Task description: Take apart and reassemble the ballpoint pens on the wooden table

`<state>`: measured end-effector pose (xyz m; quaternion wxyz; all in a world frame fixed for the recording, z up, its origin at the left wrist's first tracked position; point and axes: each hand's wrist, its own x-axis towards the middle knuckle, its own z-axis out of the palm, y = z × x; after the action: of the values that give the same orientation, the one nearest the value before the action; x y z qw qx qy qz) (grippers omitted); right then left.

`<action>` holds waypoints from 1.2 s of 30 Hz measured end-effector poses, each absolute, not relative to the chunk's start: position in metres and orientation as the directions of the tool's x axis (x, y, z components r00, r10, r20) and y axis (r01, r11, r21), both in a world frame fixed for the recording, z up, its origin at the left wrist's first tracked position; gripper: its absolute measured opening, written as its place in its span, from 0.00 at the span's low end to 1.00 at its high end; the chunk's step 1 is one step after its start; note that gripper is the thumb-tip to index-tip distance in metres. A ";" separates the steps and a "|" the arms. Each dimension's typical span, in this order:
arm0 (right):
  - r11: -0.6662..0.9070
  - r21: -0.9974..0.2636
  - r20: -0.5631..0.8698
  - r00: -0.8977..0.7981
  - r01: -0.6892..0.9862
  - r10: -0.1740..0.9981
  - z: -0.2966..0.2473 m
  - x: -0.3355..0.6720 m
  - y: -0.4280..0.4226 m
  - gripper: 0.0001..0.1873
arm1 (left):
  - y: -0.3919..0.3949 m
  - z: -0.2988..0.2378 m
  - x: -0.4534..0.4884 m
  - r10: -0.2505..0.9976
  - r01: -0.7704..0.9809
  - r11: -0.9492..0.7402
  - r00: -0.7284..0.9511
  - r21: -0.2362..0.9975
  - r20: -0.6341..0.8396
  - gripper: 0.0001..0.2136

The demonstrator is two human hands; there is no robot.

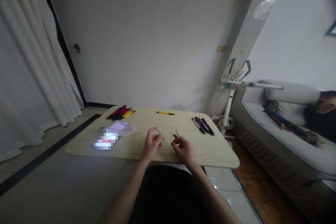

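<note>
Near the front middle of the pale table (210, 152), the left hand (154, 141) pinches a thin clear piece (158, 132), while the right hand (182, 147) has its thumb and finger drawn together, whether on something I cannot tell, just beside a small white piece (179, 132) on the tabletop. Toward the table's left side lies a translucent pouch (130, 130) with a purple sheet (117, 125), inside or on top being unclear. White curtains (34, 66) hang left of the table, mixed pens (120, 112) lie on its far-left corner, a yellow pen (165, 113) by its far edge, dark pens (203, 126) at its right, and a grey sofa (252, 112) beyond.
</note>
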<state>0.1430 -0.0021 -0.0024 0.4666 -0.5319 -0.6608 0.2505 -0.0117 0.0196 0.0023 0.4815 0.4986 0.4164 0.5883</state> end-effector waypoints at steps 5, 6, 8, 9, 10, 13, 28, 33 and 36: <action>0.279 -0.900 0.305 0.025 0.334 0.952 -0.008 0.130 -0.002 0.09 | 0.019 0.004 -0.011 0.984 -0.170 -0.178 -0.039 0.969 0.174 0.26; 0.284 -0.895 0.312 0.029 0.344 0.949 -0.009 0.129 -0.002 0.08 | 0.019 0.004 -0.011 0.984 -0.168 -0.177 -0.036 0.970 0.174 0.26; 0.299 -0.876 0.337 0.039 0.379 0.941 -0.012 0.129 -0.003 0.08 | 0.019 0.005 -0.011 0.985 -0.161 -0.172 -0.022 0.972 0.171 0.26; 0.306 -0.866 0.350 0.043 0.397 0.936 -0.012 0.130 -0.004 0.08 | 0.019 0.005 -0.011 0.985 -0.157 -0.171 -0.013 0.973 0.171 0.26; 0.312 -0.857 0.363 0.049 0.411 0.931 -0.012 0.130 -0.005 0.08 | 0.018 0.005 -0.011 0.985 -0.152 -0.169 -0.005 0.974 0.171 0.26; 0.330 -0.839 0.387 0.048 0.433 0.921 -0.010 0.131 -0.008 0.08 | 0.018 0.005 -0.010 0.984 -0.126 -0.174 0.013 0.977 0.177 0.26; 0.383 -0.766 0.448 0.000 0.516 0.894 -0.009 0.130 -0.014 0.06 | 0.021 -0.001 -0.009 0.979 -0.063 -0.193 0.049 0.979 0.197 0.23; 0.405 -0.765 0.461 -0.012 0.502 0.887 -0.010 0.131 -0.014 0.07 | 0.025 -0.003 -0.010 0.973 -0.043 -0.230 0.010 0.972 0.230 0.18; 0.412 -0.765 0.459 -0.029 0.495 0.888 -0.010 0.131 -0.015 0.08 | 0.027 -0.004 -0.010 0.973 -0.047 -0.230 -0.005 0.972 0.230 0.17</action>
<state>0.1312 -0.0145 -0.0096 0.4825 -0.5028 -0.6878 0.2033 -0.0104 0.0265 -0.0044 0.4505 0.5425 0.4268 0.5662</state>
